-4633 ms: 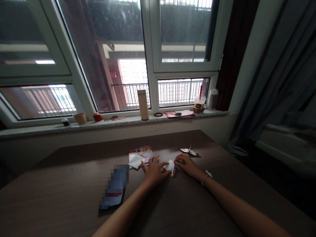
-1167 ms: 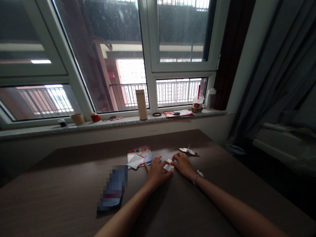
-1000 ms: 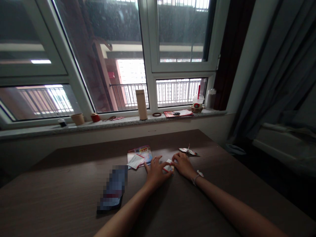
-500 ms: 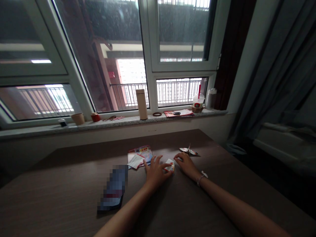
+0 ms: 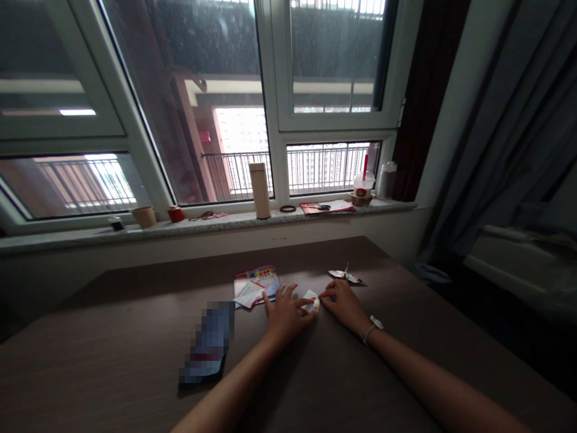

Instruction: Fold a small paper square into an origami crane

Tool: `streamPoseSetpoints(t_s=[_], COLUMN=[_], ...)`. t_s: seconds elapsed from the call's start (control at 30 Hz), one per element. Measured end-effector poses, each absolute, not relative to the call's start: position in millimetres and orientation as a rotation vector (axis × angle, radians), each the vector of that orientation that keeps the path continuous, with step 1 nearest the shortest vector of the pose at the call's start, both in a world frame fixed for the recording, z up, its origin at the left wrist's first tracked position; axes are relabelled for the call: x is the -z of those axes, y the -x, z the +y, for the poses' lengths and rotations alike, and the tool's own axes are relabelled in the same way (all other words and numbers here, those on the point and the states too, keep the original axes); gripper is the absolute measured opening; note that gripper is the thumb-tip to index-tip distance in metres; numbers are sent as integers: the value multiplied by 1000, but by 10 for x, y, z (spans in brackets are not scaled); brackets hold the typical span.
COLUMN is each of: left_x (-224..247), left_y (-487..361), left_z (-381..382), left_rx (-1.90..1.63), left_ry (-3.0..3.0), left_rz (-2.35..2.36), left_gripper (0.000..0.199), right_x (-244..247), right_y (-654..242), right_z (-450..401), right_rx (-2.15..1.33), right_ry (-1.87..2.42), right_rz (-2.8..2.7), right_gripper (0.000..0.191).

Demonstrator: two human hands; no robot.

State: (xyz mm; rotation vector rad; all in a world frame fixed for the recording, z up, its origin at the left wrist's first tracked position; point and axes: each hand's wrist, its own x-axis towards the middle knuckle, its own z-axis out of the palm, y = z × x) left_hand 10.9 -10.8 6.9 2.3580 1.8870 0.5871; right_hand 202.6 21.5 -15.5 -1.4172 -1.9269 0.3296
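A small folded piece of paper (image 5: 309, 295), white with red and yellow print, lies on the table between my hands. My left hand (image 5: 287, 313) grips its near side between thumb and index finger, while the other fingers spread over the table. At the paper's right edge, the fingertips of my right hand (image 5: 343, 305) are pinched together. A folded paper crane (image 5: 345, 276) rests just beyond my right hand. Left of my left hand lie a printed leaflet (image 5: 264, 279) and a smaller white slip of paper (image 5: 249, 295) on top of it.
A phone (image 5: 208, 346), partly pixelated, lies left of my left forearm on the brown table (image 5: 112, 337). Along the windowsill (image 5: 225, 222) stand a beige flask (image 5: 259, 191), a paper cup (image 5: 143, 217), scissors (image 5: 323, 207) on papers and a drink cup (image 5: 363, 184) with a red straw.
My right hand's fingertips have come down slightly toward me, onto the paper's right edge, and its fingers have curled in. My left hand has stayed in place on the paper.
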Motion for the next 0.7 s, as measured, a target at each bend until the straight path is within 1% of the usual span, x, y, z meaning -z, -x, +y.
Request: streamPoseSetpoints(t_s=[0.27,0.7], left_x=[-35,-77], left_y=[-100,-101], left_z=[-104,-107], left_rx=[-626,-593], left_ry=[-2351,-2322], left_rz=[1826,1827], left_gripper=[31,30], right_x=[199,115], right_y=[-2063,-2003], right_z=[299,281], right_rx=[-398,-394], right_ry=[1399,1511], right_rz=[-1910,-1912], right_gripper=[22,16])
